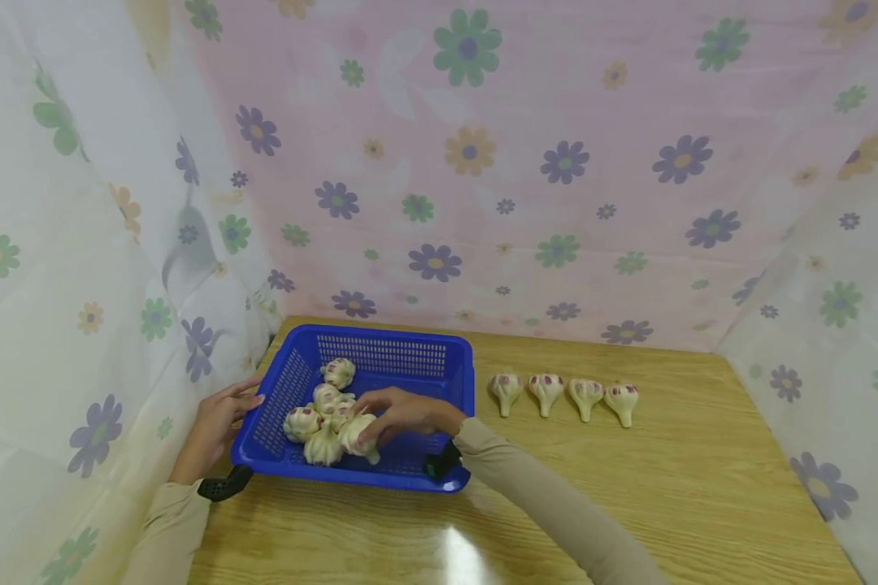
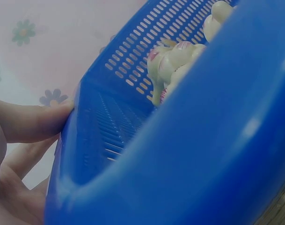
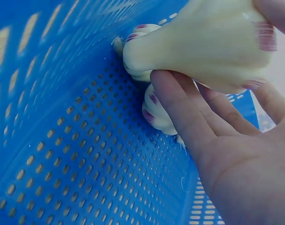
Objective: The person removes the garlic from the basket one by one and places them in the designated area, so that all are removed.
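A blue perforated plastic basket (image 1: pixel 410 379) stands on the table's left side, with several garlic bulbs (image 1: pixel 323 447) heaped in its left half. My right hand (image 1: pixel 402 410) reaches inside and holds one garlic bulb (image 3: pixel 222 47) between thumb and fingers, its stem toward the near side. Other bulbs (image 3: pixel 156 112) lie beyond it in the right wrist view. My left hand (image 1: pixel 215 422) grips the basket's left rim, thumb (image 2: pixel 44 122) on the edge and fingers outside the wall.
Right of the basket, several garlic bulbs (image 1: pixel 546 390) lie in a row on the wooden table (image 1: pixel 673 487), stems toward me. Flower-patterned cloth (image 1: pixel 512 236) hangs behind and at both sides. The left cloth is close to my left arm.
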A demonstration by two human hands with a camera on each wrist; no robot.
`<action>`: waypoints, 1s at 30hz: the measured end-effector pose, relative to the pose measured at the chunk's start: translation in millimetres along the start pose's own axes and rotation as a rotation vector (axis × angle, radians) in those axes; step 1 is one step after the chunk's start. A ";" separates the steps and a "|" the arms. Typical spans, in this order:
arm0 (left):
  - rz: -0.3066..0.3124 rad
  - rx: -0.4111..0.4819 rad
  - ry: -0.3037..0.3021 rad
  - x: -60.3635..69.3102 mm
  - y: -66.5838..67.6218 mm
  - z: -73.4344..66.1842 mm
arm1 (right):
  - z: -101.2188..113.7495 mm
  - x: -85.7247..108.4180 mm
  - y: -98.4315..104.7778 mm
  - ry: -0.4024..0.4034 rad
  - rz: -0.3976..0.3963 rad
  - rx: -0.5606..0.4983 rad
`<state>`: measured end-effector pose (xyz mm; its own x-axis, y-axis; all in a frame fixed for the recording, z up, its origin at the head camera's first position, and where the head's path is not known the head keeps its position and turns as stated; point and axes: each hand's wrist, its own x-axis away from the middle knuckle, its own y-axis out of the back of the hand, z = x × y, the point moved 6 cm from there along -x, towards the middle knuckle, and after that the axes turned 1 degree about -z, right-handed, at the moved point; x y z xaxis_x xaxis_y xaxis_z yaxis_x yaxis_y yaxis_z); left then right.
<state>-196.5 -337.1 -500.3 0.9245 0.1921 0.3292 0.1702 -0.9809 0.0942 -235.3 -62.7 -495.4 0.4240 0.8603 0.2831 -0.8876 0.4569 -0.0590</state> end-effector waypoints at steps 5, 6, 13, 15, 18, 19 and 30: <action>0.002 -0.011 -0.012 -1.4 0.2 -1.4 | 6.3 11.3 8.8 0.052 -0.030 -0.011; 0.002 -0.013 -0.012 -1.7 0.2 -1.5 | 7.4 13.7 10.7 0.062 -0.037 -0.006; 0.001 -0.015 -0.015 -2.7 -1.4 -2.0 | 12.0 32.8 24.4 0.085 -0.098 0.013; 0.002 -0.011 -0.017 -2.7 -1.5 -1.8 | 13.3 38.7 28.8 0.089 -0.116 0.020; 0.007 -0.006 -0.015 -1.9 -2.0 -1.6 | 15.7 47.5 34.7 0.091 -0.135 0.027; 0.007 -0.004 -0.012 -1.6 -2.2 -1.4 | 16.9 50.9 36.2 0.091 -0.140 0.025; 0.022 0.010 0.012 0.1 -0.7 0.8 | 24.3 82.1 45.3 0.113 -0.158 0.022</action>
<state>-196.2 -336.4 -501.1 0.9237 0.1710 0.3428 0.1534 -0.9851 0.0779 -245.0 23.2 -451.6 0.5748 0.7988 0.1774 -0.8116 0.5842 -0.0006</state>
